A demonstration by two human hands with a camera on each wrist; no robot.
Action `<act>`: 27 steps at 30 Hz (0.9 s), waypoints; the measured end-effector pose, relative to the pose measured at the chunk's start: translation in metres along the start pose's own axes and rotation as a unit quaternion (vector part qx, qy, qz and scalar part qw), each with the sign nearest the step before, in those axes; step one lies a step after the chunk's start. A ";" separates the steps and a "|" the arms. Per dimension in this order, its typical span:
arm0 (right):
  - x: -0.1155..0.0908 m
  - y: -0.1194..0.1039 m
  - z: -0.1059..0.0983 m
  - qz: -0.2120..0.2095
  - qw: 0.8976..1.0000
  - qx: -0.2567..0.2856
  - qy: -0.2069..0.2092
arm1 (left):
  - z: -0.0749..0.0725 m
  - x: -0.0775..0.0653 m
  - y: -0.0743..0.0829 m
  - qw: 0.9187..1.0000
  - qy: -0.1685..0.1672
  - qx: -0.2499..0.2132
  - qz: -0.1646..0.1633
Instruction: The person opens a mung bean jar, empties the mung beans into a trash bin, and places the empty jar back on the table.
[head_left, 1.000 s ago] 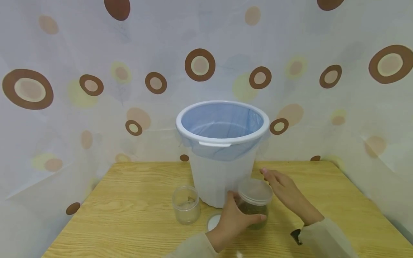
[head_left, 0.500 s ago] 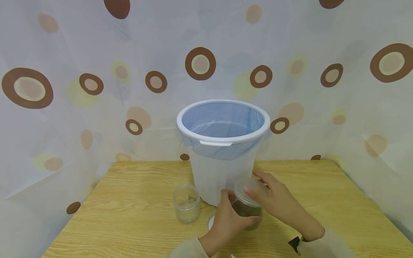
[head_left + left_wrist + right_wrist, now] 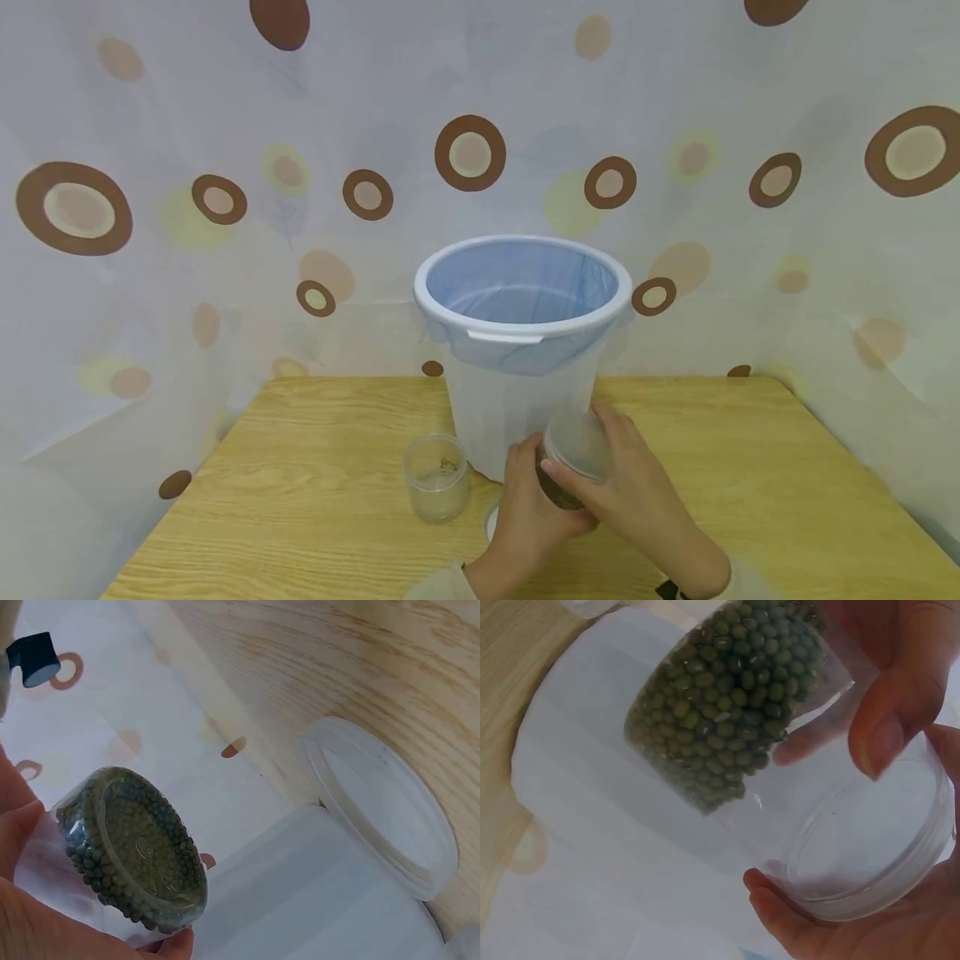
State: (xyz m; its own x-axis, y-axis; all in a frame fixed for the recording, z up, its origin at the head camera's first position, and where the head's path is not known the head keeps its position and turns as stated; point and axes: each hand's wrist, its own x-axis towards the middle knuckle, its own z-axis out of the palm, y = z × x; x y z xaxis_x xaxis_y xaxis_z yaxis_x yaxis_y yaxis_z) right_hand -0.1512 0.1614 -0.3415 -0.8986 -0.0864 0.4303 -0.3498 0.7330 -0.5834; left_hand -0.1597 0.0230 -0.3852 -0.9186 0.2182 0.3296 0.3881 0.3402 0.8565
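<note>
A clear jar of mung beans is tilted between both hands in front of the bin. My left hand grips the jar's body from the left, fingers behind and thumb in front. My right hand curls round the translucent lid on top, with its thumb on the near side. In the right wrist view the beans fill the bottom end, and the space under the lid is bare. The left wrist view shows the jar's bean-filled base facing the camera.
A white bin with a blue liner stands behind the hands. Left of it is an open clear jar. A loose lid lies on the wooden table beside the bin's base. A patterned sheet surrounds the table.
My right hand has come in from beside the jar and now grips its lid. The jar has shifted slightly left and tilted, still in my left hand.
</note>
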 end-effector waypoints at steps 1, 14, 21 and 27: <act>0.000 0.000 0.001 -0.005 1.000 -0.004 0.006 | 0.000 0.000 0.000 1.000 0.001 0.001 0.000; -0.006 0.005 0.010 -0.063 0.998 0.003 0.029 | -0.007 -0.002 -0.007 0.999 -0.008 -0.041 0.011; -0.007 0.007 0.006 -0.071 0.997 0.012 -0.017 | -0.016 -0.003 -0.010 0.991 -0.060 -0.118 0.018; -0.006 0.011 0.005 -0.094 0.994 0.035 -0.040 | -0.024 -0.005 -0.012 0.991 -0.087 -0.105 -0.014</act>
State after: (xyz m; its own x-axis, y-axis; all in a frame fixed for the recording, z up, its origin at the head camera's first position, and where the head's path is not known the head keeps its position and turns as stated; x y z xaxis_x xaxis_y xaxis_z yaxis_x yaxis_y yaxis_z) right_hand -0.1514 0.1666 -0.3542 -0.8332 -0.2730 0.4809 -0.5283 0.6501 -0.5461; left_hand -0.1613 -0.0044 -0.3877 -0.8951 0.3718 0.2459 0.3210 0.1547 0.9344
